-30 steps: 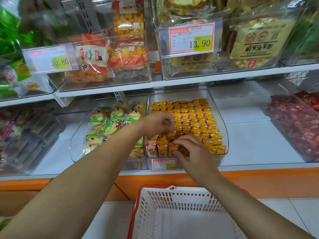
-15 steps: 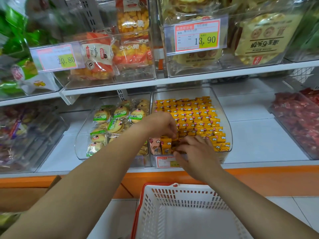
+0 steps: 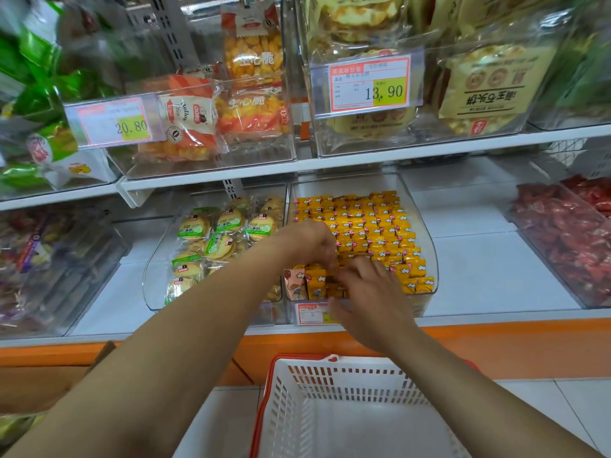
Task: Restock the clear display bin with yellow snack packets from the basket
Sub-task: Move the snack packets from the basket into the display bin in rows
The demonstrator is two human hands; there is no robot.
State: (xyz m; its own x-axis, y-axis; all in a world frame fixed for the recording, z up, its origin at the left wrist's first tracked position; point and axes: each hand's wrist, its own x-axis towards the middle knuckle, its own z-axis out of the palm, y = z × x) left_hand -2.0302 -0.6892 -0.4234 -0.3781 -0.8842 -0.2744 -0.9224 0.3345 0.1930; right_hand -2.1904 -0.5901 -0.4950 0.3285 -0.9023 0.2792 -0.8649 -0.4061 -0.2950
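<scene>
Both arms are out over the lower shelf (image 3: 479, 259), and the two hands meet at the front of the clear bin (image 3: 428, 246). The yellow packets (image 3: 363, 223) fill that bin in tidy rows from the back wall down to the front lip, and the front is where the action is.

The left hand (image 3: 309, 244) comes in from the left side, knuckles up, fingers curled down into the packets near the front rows. Its fingertips are buried among the wrappers, so I cannot tell whether that grip has pinched a packet. The right hand (image 3: 372, 300) sits just in front of it, low at the bin's front edge, with the back of the hand to the camera. Its fingers reach forward and rest on the front-row packets: a released grip, pressing rather than closing round anything. The two hands are almost touching.

At the bin's front left corner, one pink packet (image 3: 294, 284) with a balloon picture stands beside the yellow ones. A small price label (image 3: 310, 313) is on the bin's front, partly behind the right hand.

Down below the shelf edge, the white basket (image 3: 347, 380) with its red rim sits under the forearms. Right beside the clear bin on the left, a second bin (image 3: 155, 269) holds round biscuits (image 3: 224, 244) in green-labelled wrappers. Well off to the right lie red sweets (image 3: 562, 239) in a container of their own.
</scene>
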